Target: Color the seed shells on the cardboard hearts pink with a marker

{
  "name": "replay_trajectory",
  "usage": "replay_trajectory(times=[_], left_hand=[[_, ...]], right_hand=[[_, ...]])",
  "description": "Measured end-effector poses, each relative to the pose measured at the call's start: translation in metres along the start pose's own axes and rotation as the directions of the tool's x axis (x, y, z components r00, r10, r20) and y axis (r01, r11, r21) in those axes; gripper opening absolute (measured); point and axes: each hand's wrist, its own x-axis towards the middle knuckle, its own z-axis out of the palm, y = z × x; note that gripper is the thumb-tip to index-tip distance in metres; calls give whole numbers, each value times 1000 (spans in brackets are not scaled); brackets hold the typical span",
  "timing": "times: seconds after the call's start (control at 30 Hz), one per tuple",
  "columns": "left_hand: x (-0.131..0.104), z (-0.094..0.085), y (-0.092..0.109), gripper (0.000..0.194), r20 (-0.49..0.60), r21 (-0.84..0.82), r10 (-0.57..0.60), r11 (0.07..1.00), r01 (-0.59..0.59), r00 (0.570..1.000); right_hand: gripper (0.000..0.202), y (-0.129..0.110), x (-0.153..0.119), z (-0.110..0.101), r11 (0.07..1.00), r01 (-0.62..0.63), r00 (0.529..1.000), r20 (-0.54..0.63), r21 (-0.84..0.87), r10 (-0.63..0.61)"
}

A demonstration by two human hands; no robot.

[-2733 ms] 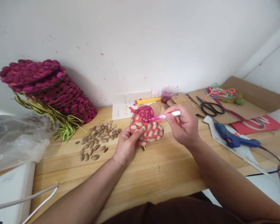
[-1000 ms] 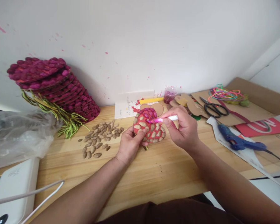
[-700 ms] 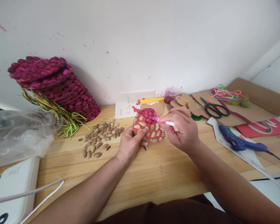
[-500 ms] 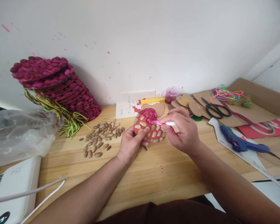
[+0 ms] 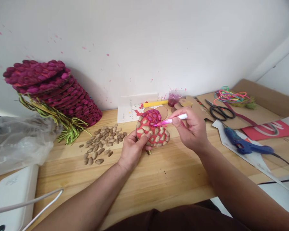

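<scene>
My left hand (image 5: 133, 147) grips the lower left edge of a red disc (image 5: 154, 131) covered with peanut shells, its thumb on top. The shells at the disc's upper part are magenta, while the lower ones are plain tan. In my right hand (image 5: 191, 130) is a white brush (image 5: 181, 116), pinched between thumb and fingers. Its magenta-stained tip touches a shell near the disc's middle. Loose peanuts (image 5: 103, 139) lie on the wooden table (image 5: 144, 183) left of my left hand. Behind the disc stands a clear cup of magenta liquid (image 5: 174, 98).
A leaning stack of magenta shell-covered discs (image 5: 55, 89) and a plastic bag (image 5: 19, 138) are at left, a white power bank (image 5: 15, 192) in front. Scissors (image 5: 221, 110), cardboard (image 5: 260, 102) and a blue glue gun (image 5: 248, 146) with its cord lie at right.
My right hand has shifted slightly right and the brush now slants up more, its tip slightly lower on the disc. The whole view has moved a little, with the scene sliding left.
</scene>
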Motion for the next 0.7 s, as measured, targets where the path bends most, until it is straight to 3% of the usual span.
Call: replay_trajectory(times=[0.3,0.7], left_hand=[[-3,2,1,43,-1,37,-17,999,17,1000],[0,-2,-4,39,1,111,27,993,-27,1000]], right_hand=[[10,-2,-3,6,997,-44,999,-11,70,45],[7,-4,-3,3,1000,10,1000,-6,8,-10]])
